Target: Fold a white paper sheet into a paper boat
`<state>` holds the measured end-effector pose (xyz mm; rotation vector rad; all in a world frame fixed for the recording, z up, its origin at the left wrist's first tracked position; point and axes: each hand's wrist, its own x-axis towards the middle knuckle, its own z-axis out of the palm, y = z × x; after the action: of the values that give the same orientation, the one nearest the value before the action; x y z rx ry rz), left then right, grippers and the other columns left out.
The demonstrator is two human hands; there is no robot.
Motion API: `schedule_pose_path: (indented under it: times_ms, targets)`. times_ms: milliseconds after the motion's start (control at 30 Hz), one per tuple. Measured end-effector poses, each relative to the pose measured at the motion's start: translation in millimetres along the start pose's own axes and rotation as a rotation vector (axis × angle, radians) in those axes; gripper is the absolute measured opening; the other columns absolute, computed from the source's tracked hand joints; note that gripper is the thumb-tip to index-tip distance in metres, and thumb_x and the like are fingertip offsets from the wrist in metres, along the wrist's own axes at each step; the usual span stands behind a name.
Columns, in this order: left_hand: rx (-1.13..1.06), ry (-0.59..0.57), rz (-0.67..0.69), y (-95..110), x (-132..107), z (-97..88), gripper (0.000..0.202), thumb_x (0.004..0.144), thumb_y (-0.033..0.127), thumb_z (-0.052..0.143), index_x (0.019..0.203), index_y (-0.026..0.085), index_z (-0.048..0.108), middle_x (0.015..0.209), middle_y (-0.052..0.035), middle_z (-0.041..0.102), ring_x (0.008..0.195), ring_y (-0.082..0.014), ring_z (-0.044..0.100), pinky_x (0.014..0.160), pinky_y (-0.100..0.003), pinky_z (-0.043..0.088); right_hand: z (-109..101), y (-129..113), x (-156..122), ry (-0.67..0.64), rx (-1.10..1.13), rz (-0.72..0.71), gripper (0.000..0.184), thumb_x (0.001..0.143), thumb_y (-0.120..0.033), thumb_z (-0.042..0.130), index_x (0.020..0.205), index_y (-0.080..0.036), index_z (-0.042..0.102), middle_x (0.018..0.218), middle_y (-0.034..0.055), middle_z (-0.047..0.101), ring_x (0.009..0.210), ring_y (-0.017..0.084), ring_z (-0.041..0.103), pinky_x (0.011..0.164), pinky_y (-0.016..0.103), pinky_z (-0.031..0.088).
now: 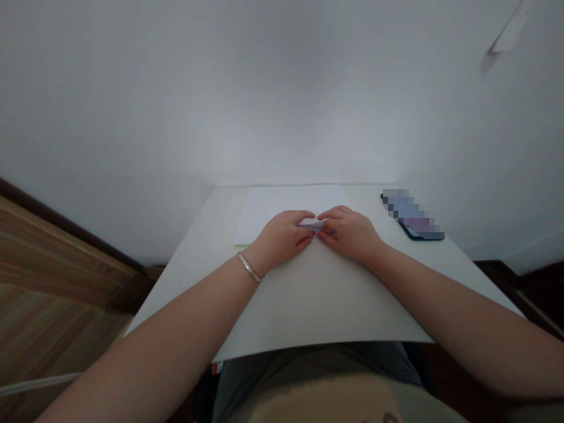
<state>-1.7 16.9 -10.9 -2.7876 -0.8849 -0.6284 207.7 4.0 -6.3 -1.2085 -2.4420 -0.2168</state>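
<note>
Between my two hands is a small folded piece of white paper [312, 224], mostly covered by my fingers. My left hand [287, 234] pinches its left side, with thumb and fingertips closed on it. From the other side my right hand [349, 231] grips the right end of the paper, fingers curled around it. The fingertips of both hands nearly meet. Under and behind the hands, larger white sheets [258, 205] lie flat on the white table [304, 305], with a thin green edge at their near left corner.
A phone [412, 216] with a blurred screen lies at the table's right edge. White walls [282, 106] rise behind the table. A wooden panel [53, 264] stands at the left, with a white cable [39, 383] below it. A silver bracelet [249, 267] is on my left wrist.
</note>
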Motion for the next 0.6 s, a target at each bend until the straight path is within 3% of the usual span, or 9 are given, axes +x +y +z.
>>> schedule_pose_path:
  times_ms: [133, 333, 600]
  targets:
    - [0.089, 0.019, 0.034, 5.6, 2.0, -6.8, 0.019, 0.089, 0.027, 0.054, 0.087, 0.021, 0.072, 0.118, -0.0066, 0.06, 0.102, -0.0198, 0.055, 0.091, -0.037, 0.044, 1.8, 2.9, -2.4, -0.017, 0.037, 0.118, 0.016, 0.085, -0.035, 0.058, 0.087, -0.024, 0.069, 0.101, 0.0034, 0.068, 0.086, 0.019, 0.062, 0.067, 0.03, 0.045]
    - [0.284, -0.091, 0.102, 14.9, 4.9, -17.7, 0.017, 0.09, 0.025, 0.052, 0.085, 0.02, 0.068, 0.097, -0.007, 0.062, 0.09, -0.0212, 0.052, 0.081, -0.039, 0.04, 1.7, 7.8, -1.4, 0.027, 0.139, 0.168, 0.008, 0.08, -0.03, 0.063, 0.083, -0.022, 0.063, 0.1, 0.0028, 0.065, 0.081, 0.017, 0.06, 0.069, 0.028, 0.044]
    - [0.252, -0.153, 0.128, 15.8, 5.7, -12.4, 0.014, 0.092, 0.017, 0.048, 0.089, 0.015, 0.062, 0.086, -0.0064, 0.066, 0.083, -0.0197, 0.058, 0.076, -0.034, 0.044, 3.7, 9.3, 2.1, 0.047, 0.24, 0.239, 0.014, 0.077, -0.028, 0.064, 0.088, -0.021, 0.057, 0.087, 0.0023, 0.061, 0.069, 0.015, 0.056, 0.063, 0.027, 0.043]
